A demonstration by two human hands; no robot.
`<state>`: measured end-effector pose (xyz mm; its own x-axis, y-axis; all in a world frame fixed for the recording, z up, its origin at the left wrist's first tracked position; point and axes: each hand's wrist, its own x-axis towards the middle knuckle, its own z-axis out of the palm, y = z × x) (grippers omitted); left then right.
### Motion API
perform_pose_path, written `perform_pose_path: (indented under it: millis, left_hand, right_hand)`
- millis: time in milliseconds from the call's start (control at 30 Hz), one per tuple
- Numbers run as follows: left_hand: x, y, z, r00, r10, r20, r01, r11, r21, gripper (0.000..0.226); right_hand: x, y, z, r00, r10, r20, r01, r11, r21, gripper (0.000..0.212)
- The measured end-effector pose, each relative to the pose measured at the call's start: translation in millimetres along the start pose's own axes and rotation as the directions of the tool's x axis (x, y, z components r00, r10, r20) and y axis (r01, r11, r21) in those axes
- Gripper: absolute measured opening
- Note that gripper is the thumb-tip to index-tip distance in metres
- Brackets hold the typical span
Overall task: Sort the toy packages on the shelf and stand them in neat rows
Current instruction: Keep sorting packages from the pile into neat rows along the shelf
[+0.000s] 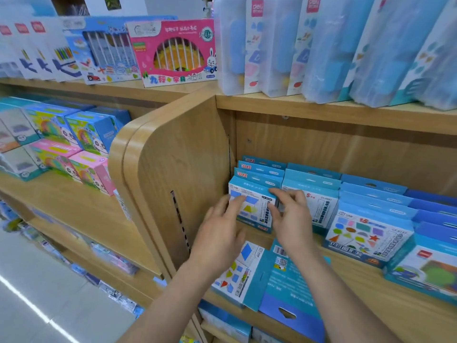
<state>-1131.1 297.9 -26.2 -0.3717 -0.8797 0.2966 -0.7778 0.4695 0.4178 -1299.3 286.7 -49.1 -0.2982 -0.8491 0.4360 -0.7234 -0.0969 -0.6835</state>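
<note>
A blue and white toy package stands at the front of the leftmost row on the wooden shelf. My left hand rests its fingers on the package's left face. From the right, my right hand pinches its top right corner. More rows of blue packages stand behind and to the right. Two packages lie flat at the shelf's front: one face up, one face down, partly under my forearms.
A rounded wooden side panel walls off the shelf on the left. A larger shapes package stands to the right. The upper shelf holds pink and blue boxes and clear cases. Panda boxes fill the left bay.
</note>
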Motion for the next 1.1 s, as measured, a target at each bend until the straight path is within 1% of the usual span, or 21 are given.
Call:
perform_pose_path:
  millis: [100, 200, 300, 400, 467, 600, 733, 867, 1000, 1100]
  left_hand:
    - [40, 10, 4, 1.000, -0.002, -0.023, 0.004, 0.996, 0.086, 0.073]
    - [67, 14, 12, 1.000, -0.006, 0.008, 0.004, 0.978, 0.206, 0.084]
    - [83, 11, 20, 0.999, -0.017, 0.043, 0.004, 0.960, 0.280, 0.088]
    - [90, 8, 22, 0.997, -0.021, 0.074, -0.003, 0.953, 0.301, 0.086]
    - [94, 7, 23, 0.998, -0.002, 0.070, -0.022, 0.943, 0.333, 0.084]
    - [100, 8, 24, 0.998, 0.055, 0.044, -0.068, 0.912, 0.406, 0.079]
    - [107, 10, 22, 0.995, 0.081, 0.061, -0.100, 0.894, 0.436, 0.072]
    - [112, 11, 17, 0.993, 0.072, 0.093, -0.106, 0.890, 0.444, 0.071]
    - [112, 10, 14, 0.990, 0.100, 0.096, -0.133, 0.884, 0.448, 0.068]
    - [113, 10, 11, 0.989, 0.098, 0.113, -0.140, 0.881, 0.452, 0.071]
  right_hand:
    - [-2, 3, -1, 1.000, -0.024, 0.019, 0.025, 0.999, -0.034, 0.045]
    - [-2, 8, -4, 0.999, -0.051, 0.010, 0.052, 0.993, -0.105, 0.047]
    - [-2, 13, -10, 0.999, -0.048, 0.002, 0.048, 0.985, -0.163, 0.049]
    - [-1, 15, -17, 0.999, -0.033, 0.000, 0.033, 0.981, -0.191, 0.050]
    - [0, 15, -21, 1.000, -0.020, 0.020, 0.024, 0.976, -0.217, 0.051]
    - [5, 12, -27, 0.997, 0.009, 0.081, 0.020, 0.936, -0.351, 0.055]
    - [12, 7, -35, 0.995, 0.006, 0.102, 0.042, 0.889, -0.457, 0.051]
    - [16, 4, -39, 0.994, 0.005, 0.109, 0.049, 0.872, -0.487, 0.049]
    - [15, 3, -42, 0.991, 0.003, 0.131, 0.061, 0.874, -0.481, 0.051]
    - [16, 4, -45, 0.987, -0.002, 0.161, 0.081, 0.871, -0.485, 0.052]
